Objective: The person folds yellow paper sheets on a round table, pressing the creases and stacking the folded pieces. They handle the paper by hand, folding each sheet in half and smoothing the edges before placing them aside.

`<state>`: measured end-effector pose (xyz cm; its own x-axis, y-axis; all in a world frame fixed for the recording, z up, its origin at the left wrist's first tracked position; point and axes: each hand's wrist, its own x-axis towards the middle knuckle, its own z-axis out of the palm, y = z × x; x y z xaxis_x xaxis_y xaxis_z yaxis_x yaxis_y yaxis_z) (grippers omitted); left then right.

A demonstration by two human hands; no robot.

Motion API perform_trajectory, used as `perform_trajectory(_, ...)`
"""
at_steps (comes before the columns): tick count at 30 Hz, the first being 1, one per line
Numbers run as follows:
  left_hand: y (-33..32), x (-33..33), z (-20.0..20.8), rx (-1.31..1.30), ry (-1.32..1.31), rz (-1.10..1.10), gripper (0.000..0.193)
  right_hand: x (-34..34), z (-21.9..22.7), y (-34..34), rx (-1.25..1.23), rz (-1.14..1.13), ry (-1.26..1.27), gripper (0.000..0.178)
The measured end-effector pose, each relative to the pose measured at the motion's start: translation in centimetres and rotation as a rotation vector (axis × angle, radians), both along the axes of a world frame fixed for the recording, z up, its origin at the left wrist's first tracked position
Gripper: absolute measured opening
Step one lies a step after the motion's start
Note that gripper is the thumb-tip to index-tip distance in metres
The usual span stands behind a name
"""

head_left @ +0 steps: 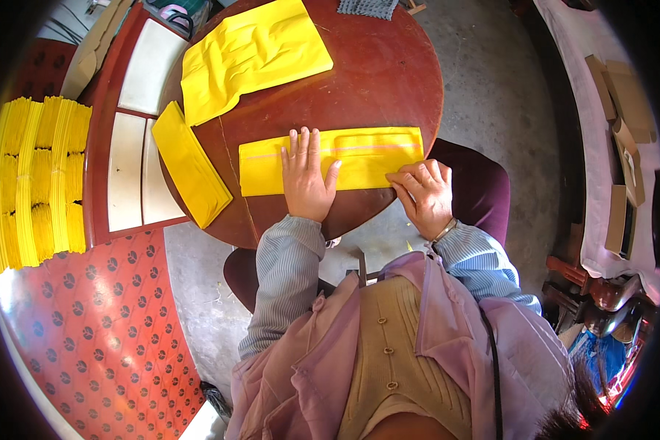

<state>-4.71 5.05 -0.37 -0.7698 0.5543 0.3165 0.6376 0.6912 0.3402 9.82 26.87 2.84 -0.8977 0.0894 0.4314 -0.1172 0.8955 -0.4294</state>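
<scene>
Right at the middle of the frame, a folded yellow paper strip (334,160) lies on the round red table (389,81), its long axis running left to right. The left hand (306,172) presses flat and open on its left half; the right hand (422,192), fingers curled, pinches its lower right edge.

Left hand (306,178) flat, palm down, fingers together pointing to 12 o'clock, thumb spread toward 2 o'clock. Right hand (424,192) at 3 o'clock of the left, knuckles up, fingers curled and pressing down, tips toward 10 o'clock. Both forearms in striped sleeves, entering from 6 o'clock, elbows bent; band on right wrist.
</scene>
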Motion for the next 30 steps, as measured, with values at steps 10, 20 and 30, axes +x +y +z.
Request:
perform_trajectory(10, 0.0, 0.1, -1.1, -0.078, 0.007, 0.063, 0.072, -8.0, -2.3, -4.0, 0.316, 0.095, -0.274, 0.068)
perform_trajectory(20, -7.0, -2.8, -1.0, -0.161, 0.03, 0.306, 0.086, -6.0, -2.1, 0.3, 0.339, -0.039, -0.382, 0.076)
perform_trajectory(30, -7.1, -2.4, -0.6, -0.185, 0.02, 0.279, 0.087, -5.0, -2.0, 0.8, 0.308, -0.017, -0.361, 0.065)
